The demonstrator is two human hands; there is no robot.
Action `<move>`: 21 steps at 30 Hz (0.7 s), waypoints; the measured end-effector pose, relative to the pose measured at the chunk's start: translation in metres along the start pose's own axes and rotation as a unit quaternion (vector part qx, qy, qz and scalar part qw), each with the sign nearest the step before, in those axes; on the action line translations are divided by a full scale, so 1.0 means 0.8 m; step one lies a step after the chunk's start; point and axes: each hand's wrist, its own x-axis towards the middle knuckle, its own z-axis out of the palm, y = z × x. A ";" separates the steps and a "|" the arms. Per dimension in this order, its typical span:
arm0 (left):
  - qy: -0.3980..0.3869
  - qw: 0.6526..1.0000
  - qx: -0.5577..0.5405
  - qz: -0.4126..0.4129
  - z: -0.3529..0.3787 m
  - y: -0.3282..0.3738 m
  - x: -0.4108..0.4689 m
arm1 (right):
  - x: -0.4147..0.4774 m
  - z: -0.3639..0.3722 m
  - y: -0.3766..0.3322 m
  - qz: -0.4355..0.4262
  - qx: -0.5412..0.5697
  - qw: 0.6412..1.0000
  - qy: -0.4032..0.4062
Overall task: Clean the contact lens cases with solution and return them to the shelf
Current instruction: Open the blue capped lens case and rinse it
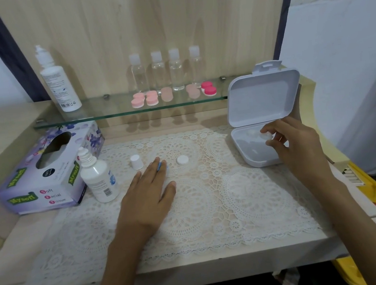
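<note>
The left hand (148, 196) lies flat, pressing a blue lens case (160, 166) onto the lace mat (238, 195); the right hand (296, 144) pinches a round white cap (267, 135) over the open plastic box (263, 100). The tissue box (43, 186) reads Mysoft.

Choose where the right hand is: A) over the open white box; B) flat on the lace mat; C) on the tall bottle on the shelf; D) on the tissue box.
A: the right hand pinches a small white piece above the bottom half of the open white box.
</note>
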 end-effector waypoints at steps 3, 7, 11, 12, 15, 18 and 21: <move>-0.002 1.000 -0.002 -0.003 -0.001 0.001 -0.001 | 0.000 -0.001 -0.003 0.015 0.006 1.000 0.000; 0.004 1.000 -0.006 -0.002 0.000 -0.001 -0.001 | 0.002 0.000 -0.009 0.084 0.062 0.994 0.014; 0.005 1.000 -0.014 -0.002 0.001 -0.001 -0.001 | 0.006 0.001 -0.029 0.172 0.187 0.966 0.050; 0.006 1.000 -0.015 -0.001 0.001 -0.001 -0.001 | 0.007 0.003 -0.037 0.185 0.213 0.958 0.049; 0.007 1.000 -0.015 0.001 0.001 -0.003 -0.002 | 0.008 0.012 -0.065 0.193 0.263 0.945 0.023; 0.010 1.000 -0.016 0.003 0.001 -0.002 -0.002 | 0.005 0.028 -0.093 0.181 0.293 0.938 -0.040; 0.012 1.000 -0.019 0.004 0.000 -0.002 -0.002 | 0.002 0.050 -0.114 0.170 0.307 0.929 -0.121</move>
